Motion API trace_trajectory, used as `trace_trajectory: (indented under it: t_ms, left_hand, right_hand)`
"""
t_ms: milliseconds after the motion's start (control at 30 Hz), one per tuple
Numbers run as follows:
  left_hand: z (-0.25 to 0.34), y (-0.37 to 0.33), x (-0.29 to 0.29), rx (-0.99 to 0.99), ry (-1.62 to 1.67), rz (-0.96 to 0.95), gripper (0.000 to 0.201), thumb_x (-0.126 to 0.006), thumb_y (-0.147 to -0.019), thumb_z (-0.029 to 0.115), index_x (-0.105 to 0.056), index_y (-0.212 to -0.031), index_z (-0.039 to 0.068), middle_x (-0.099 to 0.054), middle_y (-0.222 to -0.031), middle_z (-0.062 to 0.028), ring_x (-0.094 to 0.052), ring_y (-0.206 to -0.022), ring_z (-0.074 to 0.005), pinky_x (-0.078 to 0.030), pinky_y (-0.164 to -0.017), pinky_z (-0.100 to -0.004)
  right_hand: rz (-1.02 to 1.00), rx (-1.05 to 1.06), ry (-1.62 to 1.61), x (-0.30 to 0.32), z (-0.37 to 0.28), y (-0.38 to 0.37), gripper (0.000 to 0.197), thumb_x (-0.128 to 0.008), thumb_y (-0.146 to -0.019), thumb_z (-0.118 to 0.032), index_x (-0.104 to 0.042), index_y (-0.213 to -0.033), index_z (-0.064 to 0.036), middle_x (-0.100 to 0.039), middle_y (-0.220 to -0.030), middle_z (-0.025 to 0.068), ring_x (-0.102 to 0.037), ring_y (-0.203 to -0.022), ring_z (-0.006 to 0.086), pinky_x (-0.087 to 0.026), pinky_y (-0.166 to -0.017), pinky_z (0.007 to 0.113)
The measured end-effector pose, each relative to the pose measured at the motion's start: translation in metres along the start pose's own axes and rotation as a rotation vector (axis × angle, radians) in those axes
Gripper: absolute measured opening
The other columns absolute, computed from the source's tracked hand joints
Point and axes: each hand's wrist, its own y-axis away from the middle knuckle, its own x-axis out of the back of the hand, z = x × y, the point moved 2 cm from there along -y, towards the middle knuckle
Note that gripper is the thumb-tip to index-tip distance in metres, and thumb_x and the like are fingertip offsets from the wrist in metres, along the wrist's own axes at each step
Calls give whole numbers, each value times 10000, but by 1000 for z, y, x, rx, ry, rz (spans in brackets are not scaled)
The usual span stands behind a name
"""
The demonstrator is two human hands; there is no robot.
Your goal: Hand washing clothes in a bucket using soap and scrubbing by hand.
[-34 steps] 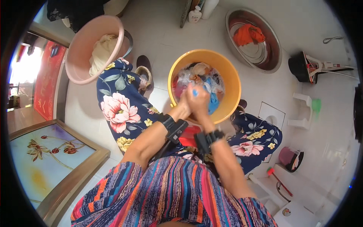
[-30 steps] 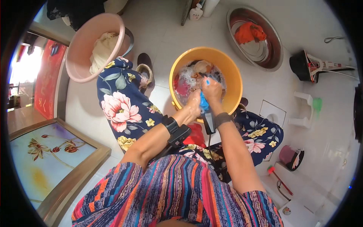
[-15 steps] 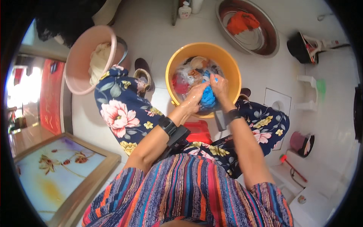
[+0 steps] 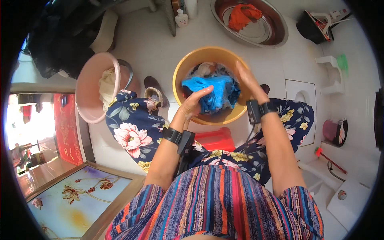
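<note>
Sunlight falls on a framed floral picture (image 4: 76, 200) leaning at the far left, beside a red panel (image 4: 66, 132); above it a pink basin (image 4: 90, 100) stands on the white tiled floor (image 4: 152, 48), holding a pale cloth (image 4: 107, 86); a brown sandal (image 4: 154, 86) lies between that basin and the yellow basin (image 4: 180, 80); the person sits over the yellow basin with knees spread in dark floral trousers (image 4: 132, 128) and a striped top (image 4: 224, 204); a red stool (image 4: 216, 138) shows between the legs, just below the basin; the left hand (image 4: 194, 103) rests at the basin's near left rim, fingers curled and pinching the left edge of a bright blue cloth (image 4: 214, 94); the cloth lies bunched in the middle of the yellow basin, on top of other wet laundry, stretched across between both hands; the right hand (image 4: 249, 80) stands at the basin's right side with fingers spread and palm turned toward the cloth, touching its right edge, though whether it grips the cloth cannot be told; both wrists carry black bands; farther back, right of centre, a steel basin (image 4: 276, 38) holds an orange cloth (image 4: 244, 14); a white plastic stool (image 4: 330, 74) and a dark pink pot (image 4: 334, 130) sit near the right edge.
</note>
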Motion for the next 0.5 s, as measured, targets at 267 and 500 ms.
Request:
trace_trajectory:
  t_ms: [267, 500]
  left_hand:
    - [-9, 3, -9, -8, 502, -181, 502, -538, -853, 400, -481, -1168, 13, -543, -1153, -154, -553, -1040, -269, -419, -930, -436]
    - [3, -13, -2, -194, 104, 120, 287, -643, -798, 165, -579, -1039, 24, -617, -1003, -57, -585, -929, -146, -461, -827, -286]
  right_hand:
    - [-38, -537, -747, -71, -1, 64, 762, -456, -771, -674, -599, -979, 45, -608, -939, 99, -576, -864, 198, -454, -794, 311]
    - [-36, -247, -1107, -29, -27, 62, 94, -638, -812, -156, -621, -859, -77, -618, -845, 32, -594, -785, 119, -485, -736, 264]
